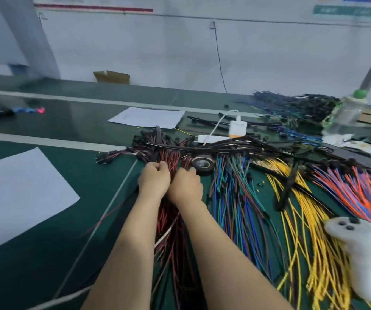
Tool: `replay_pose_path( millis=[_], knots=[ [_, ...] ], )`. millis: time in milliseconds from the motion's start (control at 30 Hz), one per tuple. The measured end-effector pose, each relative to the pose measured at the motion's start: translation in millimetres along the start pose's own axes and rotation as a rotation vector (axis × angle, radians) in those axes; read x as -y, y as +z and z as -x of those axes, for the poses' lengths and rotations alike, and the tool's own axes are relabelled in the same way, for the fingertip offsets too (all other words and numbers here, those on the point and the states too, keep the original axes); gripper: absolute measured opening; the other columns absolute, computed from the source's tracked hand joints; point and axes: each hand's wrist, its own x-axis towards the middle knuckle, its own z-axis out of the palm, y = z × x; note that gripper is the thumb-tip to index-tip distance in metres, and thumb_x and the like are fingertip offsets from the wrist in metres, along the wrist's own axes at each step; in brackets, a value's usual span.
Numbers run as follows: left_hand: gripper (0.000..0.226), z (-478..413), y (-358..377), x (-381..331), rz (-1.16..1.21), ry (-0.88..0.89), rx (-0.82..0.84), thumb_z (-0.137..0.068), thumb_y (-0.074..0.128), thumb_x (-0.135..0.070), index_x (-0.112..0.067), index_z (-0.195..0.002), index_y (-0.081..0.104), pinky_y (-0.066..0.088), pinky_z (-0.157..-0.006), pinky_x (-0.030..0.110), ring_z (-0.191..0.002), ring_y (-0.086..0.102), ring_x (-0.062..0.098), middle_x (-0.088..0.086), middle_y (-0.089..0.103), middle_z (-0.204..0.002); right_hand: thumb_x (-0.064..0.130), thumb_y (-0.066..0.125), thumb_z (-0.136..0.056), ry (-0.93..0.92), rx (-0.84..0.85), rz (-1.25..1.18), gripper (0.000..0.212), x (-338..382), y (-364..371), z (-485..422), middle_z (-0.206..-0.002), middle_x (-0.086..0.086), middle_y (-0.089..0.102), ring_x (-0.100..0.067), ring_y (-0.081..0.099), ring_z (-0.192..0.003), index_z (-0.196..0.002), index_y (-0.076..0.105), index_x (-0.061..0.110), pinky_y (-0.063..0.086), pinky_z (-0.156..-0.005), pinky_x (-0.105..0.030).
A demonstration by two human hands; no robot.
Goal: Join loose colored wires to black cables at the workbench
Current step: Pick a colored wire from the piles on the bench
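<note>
A roll of black tape (202, 164) is seen just beyond the right hand (185, 186), at the far part of the red and black wires (173, 220). To the right, fanned bundles are laid side by side: blue and green wires (231, 193), yellow wires (296, 209) and orange and blue wires (357, 191). Black cables (225, 147) are strewn across their far ends, and a white charger (237, 127) with its lead is set among them. A white fuzzy object (361, 249) is seen over the yellow wires at the near right. A plastic bottle (345, 113) with a green cap is stood at the far right, beside a pile of dark wires (296, 104).

The left hand (154, 179) and the right hand are placed side by side, touching, on the red and black wires near the middle of the green counter (45, 253). The fingers of both are clenched into the bundle and strands are gripped; which strands cannot be told.

The counter is crossed by pale strips. A large paper sheet (19, 193) is laid at the near left and a far paper sheet (146, 117) beyond the hands. A white wall is seen behind, with a cardboard box (111, 76) beyond the counter's far edge. Bare green surface is seen on the left between the sheets; the right side is crowded with wires to the edge of the view.
</note>
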Motion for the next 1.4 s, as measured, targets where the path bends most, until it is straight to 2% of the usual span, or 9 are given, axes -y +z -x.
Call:
replay_pose_path(
  millis=[167,300,467,600,800,1000,1100,1267,1400],
  knots=[
    [0.043,2.5,6.8,-7.9,0.021,0.067,0.022,-0.098,0.04,-0.026,0.004,-0.071,0.055,0.044,-0.088,0.047,-0.104,0.052,0.048,0.036,0.053,-0.107,0.017,0.048,-0.093,0.081,-0.007,-0.226,0.015,-0.4,-1.9,-14.8,-0.104,-0.017,0.064,-0.034,0.06,-0.098,-0.084,0.054,0.007,0.042,-0.071,-0.035],
    [0.037,4.5,15.0,-10.5,-0.017,0.11,0.027,-0.099,0.04,-0.026,0.004,-0.111,0.059,0.043,-0.093,0.042,-0.113,0.053,0.039,0.024,0.059,-0.12,0.021,0.054,-0.094,0.187,-0.102,-0.543,0.021,-20.3,-25.6,-25.7,-0.092,-0.013,0.066,-0.022,0.056,-0.083,-0.082,0.065,0.008,0.043,-0.076,-0.028],
    [0.033,11.5,27.1,-16.7,0.007,0.206,0.054,-0.101,0.035,-0.028,-0.007,-0.109,0.06,0.039,-0.082,0.027,-0.1,0.056,0.026,0.009,0.063,-0.111,0.008,0.048,-0.096,0.095,-0.149,-0.931,0.044,-42.1,-87.5,-16.2,-0.052,-0.009,0.051,-0.009,0.035,-0.033,-0.053,0.051,0.008,0.029,-0.036,-0.017],
    [0.04,20.7,45.0,-32.2,0.317,0.099,0.226,-0.103,0.029,-0.032,-0.008,-0.087,0.057,0.047,-0.094,0.039,-0.099,0.064,0.03,0.014,0.069,-0.096,0.009,0.051,-0.094,-0.076,0.041,-0.694,0.033,-58.0,-124.1,9.3,-0.057,-0.015,0.054,-0.015,0.032,-0.041,-0.061,0.054,0.008,0.023,-0.041,-0.02],
    [0.046,41.6,60.0,-47.0,0.349,-0.084,0.543,-0.101,0.036,-0.043,-0.007,-0.088,0.062,0.045,-0.045,0.022,-0.048,0.059,0.015,0.002,0.066,-0.064,0.013,0.055,-0.095,-0.244,0.427,-0.442,0.017,-83.8,-134.9,47.5,-0.059,-0.001,0.065,-0.008,0.048,-0.044,-0.08,0.049,0.012,0.036,-0.045,-0.017],
    [0.044,50.5,75.0,-69.8,0.259,0.095,0.517,-0.095,0.046,-0.048,-0.009,-0.102,0.064,0.044,-0.064,0.029,-0.067,0.055,0.019,0.001,0.059,-0.073,0.017,0.059,-0.094,-0.164,0.277,-0.564,0.016,-111.9,-143.4,52.4,-0.067,-0.006,0.067,-0.01,0.054,-0.051,-0.08,0.054,0.011,0.045,-0.051,-0.019],
    [0.024,60.3,78.6,-79.5,0.238,0.158,0.491,-0.099,0.045,-0.027,-0.013,-0.092,0.063,0.043,-0.055,0.023,-0.061,0.05,0.013,-0.002,0.055,-0.07,0.023,0.062,-0.092,-0.152,0.274,-0.626,0.018,-117.4,-144.3,52.1,-0.067,-0.005,0.068,-0.008,0.056,-0.052,-0.077,0.06,0.014,0.047,-0.052,-0.018],
    [0.025,80.1,62.1,-109.8,1.139,-0.24,0.757,-0.099,0.036,-0.009,-0.009,-0.077,0.047,0.036,-0.042,0.014,-0.043,0.045,0.006,0.003,0.059,-0.062,0.034,0.06,-0.093,0.109,-0.133,-0.979,0.025,-142.2,-141.5,39.8,-0.059,0.001,0.063,-0.008,0.052,-0.047,-0.081,0.064,0.012,0.041,-0.046,-0.017],
    [0.033,116.4,52.1,-137.0,1.241,-0.23,0.956,-0.103,0.03,-0.019,-0.008,-0.077,0.048,0.021,-0.035,0.012,-0.033,0.027,0.002,-0.003,0.041,-0.055,0.021,0.061,-0.09,0.21,-0.311,-0.665,0.017,-154.8,-124.2,24.0,-0.067,-0.003,0.06,-0.015,0.052,-0.058,-0.074,0.058,0.014,0.044,-0.058,-0.026]
  ],
)
